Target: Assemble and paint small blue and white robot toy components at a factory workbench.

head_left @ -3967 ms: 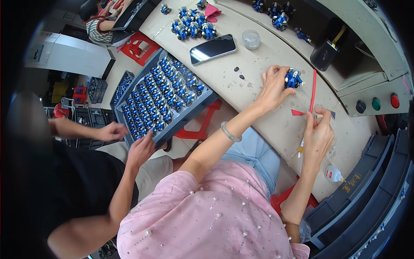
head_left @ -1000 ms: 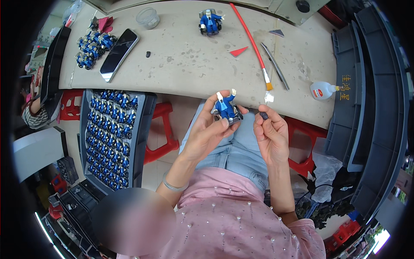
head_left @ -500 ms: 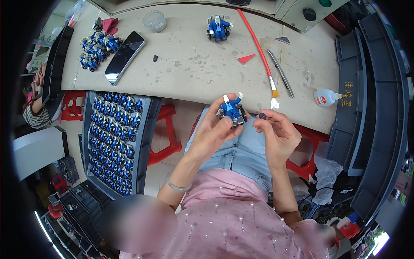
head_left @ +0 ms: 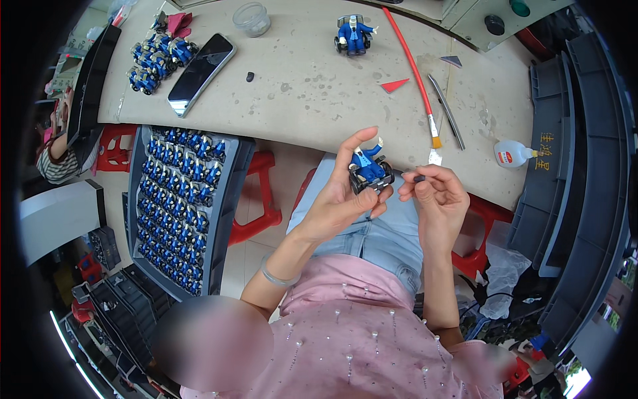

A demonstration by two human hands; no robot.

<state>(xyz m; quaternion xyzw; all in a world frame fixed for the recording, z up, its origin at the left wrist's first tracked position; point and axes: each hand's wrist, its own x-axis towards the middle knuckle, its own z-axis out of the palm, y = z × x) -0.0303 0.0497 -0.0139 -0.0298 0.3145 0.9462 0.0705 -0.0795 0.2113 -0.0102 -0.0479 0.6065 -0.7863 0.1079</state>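
Observation:
Just past the table's near edge, my left hand [head_left: 340, 205] is closed around a small figurine in a wheelchair [head_left: 367, 171]. The figurine wears a blue suit, and one pale hand is raised; my thumb presses the chair's base while my index finger stretches up behind. Close by on the right, my right hand [head_left: 440, 205] pinches a small dark cap-like piece [head_left: 419, 178] between thumb and fingertips. A short gap separates that piece from the figurine. My left fingers partly cover the chair.
On the table [head_left: 299, 106] are a similar figurine [head_left: 354, 34], a red-handled brush [head_left: 420, 76], a metal tool [head_left: 446, 113], a squeeze bottle [head_left: 512, 153], a phone [head_left: 202, 74], a clear cup [head_left: 252, 20] and several clustered figurines [head_left: 159, 61]. A filled figurine tray [head_left: 247, 169] stands left.
The figurine has tilted in my left hand, and my left index finger has straightened upward. The dark piece has turned from its round face to its side. The whole view has shifted slightly.

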